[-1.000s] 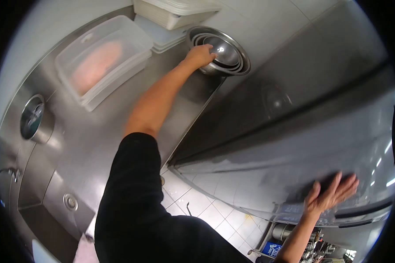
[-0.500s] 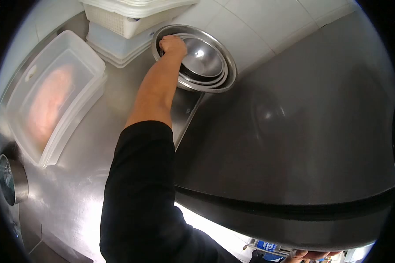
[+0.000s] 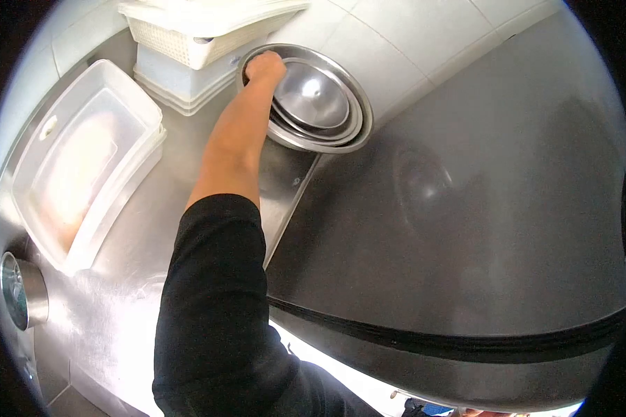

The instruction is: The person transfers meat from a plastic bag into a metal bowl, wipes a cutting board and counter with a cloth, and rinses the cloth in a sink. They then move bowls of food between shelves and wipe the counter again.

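Observation:
My left hand (image 3: 266,68) reaches far across to a nest of steel mixing bowls. Its fingers are curled down at the left rim of the inner bowls, and the fingertips are hidden. The smallest inner bowl (image 3: 314,97) shows a shiny round bottom. Around the nest lies a wide steel outer bowl (image 3: 360,136). At the bottom edge only a sliver of my right hand (image 3: 478,413) shows, beside the edge of a large dark panel (image 3: 459,229); its fingers are mostly cut off.
On the steel counter (image 3: 177,201) stand a lidded translucent tub (image 3: 122,184) with something pinkish inside and a small steel container (image 3: 35,295). Stacked white plastic boxes (image 3: 188,80), topped by a basket (image 3: 181,42), stand against the tiled wall (image 3: 389,48).
My left hand has shifted slightly left along the bowls' rim, staying there. The view has moved a little and brightened. Less of my right hand shows at the bottom.

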`<state>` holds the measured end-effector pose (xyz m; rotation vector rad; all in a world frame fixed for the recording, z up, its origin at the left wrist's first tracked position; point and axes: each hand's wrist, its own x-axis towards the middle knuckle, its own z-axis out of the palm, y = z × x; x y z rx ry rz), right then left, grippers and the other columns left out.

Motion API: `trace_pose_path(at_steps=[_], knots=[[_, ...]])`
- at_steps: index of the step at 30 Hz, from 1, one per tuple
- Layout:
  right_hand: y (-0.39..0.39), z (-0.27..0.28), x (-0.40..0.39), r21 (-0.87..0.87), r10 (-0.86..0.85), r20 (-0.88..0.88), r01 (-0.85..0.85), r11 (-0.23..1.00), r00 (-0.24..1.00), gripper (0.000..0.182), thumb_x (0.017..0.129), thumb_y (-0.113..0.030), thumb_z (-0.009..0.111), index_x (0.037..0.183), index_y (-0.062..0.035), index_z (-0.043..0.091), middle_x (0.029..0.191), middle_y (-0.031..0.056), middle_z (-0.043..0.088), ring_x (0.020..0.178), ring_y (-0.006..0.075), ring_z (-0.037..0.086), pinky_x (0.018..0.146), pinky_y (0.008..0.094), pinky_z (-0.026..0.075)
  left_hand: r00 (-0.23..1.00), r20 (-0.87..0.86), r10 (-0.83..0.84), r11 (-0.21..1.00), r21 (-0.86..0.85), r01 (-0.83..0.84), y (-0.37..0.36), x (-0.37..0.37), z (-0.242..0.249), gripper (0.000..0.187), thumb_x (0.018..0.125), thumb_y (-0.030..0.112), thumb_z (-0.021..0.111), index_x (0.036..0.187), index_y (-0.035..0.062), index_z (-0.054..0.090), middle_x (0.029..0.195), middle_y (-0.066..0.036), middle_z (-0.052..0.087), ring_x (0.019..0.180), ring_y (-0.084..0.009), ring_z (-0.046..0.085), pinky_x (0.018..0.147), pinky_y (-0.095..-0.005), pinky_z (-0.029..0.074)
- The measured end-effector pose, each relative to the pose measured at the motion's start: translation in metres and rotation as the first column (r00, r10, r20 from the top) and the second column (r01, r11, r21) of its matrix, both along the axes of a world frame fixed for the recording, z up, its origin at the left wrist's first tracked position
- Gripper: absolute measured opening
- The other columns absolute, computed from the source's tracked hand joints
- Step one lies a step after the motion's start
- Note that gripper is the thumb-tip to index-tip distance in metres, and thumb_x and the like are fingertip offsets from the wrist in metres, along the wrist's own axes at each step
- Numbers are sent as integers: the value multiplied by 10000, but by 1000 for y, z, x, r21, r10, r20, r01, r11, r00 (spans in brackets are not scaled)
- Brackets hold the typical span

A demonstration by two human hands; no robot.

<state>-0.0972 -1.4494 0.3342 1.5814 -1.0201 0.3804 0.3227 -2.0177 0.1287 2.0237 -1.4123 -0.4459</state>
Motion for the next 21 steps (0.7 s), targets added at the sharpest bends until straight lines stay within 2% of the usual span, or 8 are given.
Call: trace_pose_path(at_steps=[1,4,10,14,15,19,20,21], knots=[[1,1,0,0,3,0,-3,1000,1000,658,967,-565,318,1499,-183,251,1553,225,149,1424,448,153,1094,674,180,997,16,-70,996,63,69,10,2,16,436,854,197,563,1236,-13,566,1221,-182,628,1159,-314,597,955,-414,484],[1,4,-1,-10,12,-2,-12,1000,1000,658,967,-568,317,1498,-183,253,1552,225,151,1422,449,157,1092,675,183,999,-12,-32,995,-90,31,0,0,14,461,830,167,553,1244,-36,541,1208,-230,618,1147,-356,594,956,-420,482],[9,9,-9,-24,40,-15,-40,999,999,660,967,-574,314,1495,-182,259,1551,226,156,1420,450,165,1090,677,189,987,-153,-44,819,-572,-52,41,-15,50,369,819,130,553,1116,-72,467,1030,-341,612,1006,-456,603,907,-496,465],[-9,29,-9,-55,46,-112,-53,997,993,647,970,-573,329,1476,-171,309,1539,229,210,1400,452,234,1087,673,205,967,-250,-44,689,-708,-152,111,7,106,351,834,120,557,1127,-39,450,912,-325,632,901,-474,622,852,-524,473],[-12,29,-11,-69,55,-114,-63,996,992,632,973,-560,340,1465,-164,333,1530,227,240,1391,452,259,1088,668,211,982,-182,42,643,-748,-166,126,16,116,347,831,108,573,1139,-7,459,869,-296,645,851,-474,629,811,-527,483],[-26,34,-13,-86,168,-103,-177,981,980,594,951,-553,423,1394,-161,472,1490,200,358,1392,403,303,1122,595,217,993,41,107,660,-750,-40,264,57,167,289,832,90,572,1107,19,515,960,-257,654,909,-433,627,828,-497,497],[-26,34,-15,-72,200,-92,-207,976,975,569,940,-539,469,1371,-170,512,1484,188,378,1396,381,311,1135,569,210,969,36,246,667,-731,-142,300,65,171,284,819,103,502,1102,95,472,847,-301,630,848,-492,607,749,-558,471],[-27,32,-15,-66,219,-73,-224,972,973,552,936,-525,491,1354,-167,531,1466,183,406,1383,381,333,1138,548,215,961,47,273,694,-701,-163,344,75,173,307,823,93,506,1128,98,473,885,-305,628,871,-494,604,769,-557,467]])
